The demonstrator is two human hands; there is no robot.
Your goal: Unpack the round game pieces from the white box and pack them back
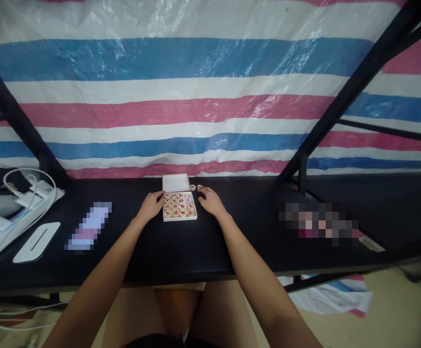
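We are resting both hands on the black table (167, 251). Our left hand (151, 205) is lying with loosely spread fingers against the left wall of the small white box (180, 219) of round red-marked chess pieces (178, 205), gripping nothing, while our right hand (211, 202) is lying flat and empty just right of it. Farther off, its fingertips are sitting just short of two loose pieces (200, 186) beside the box lid (176, 182), and a striped tarp (196, 106) is hanging behind.

Forearms extended forward, converging; left hand (152, 204) palm down, fingers loosely curled; right hand (211, 201) flat, fingers slightly spread.
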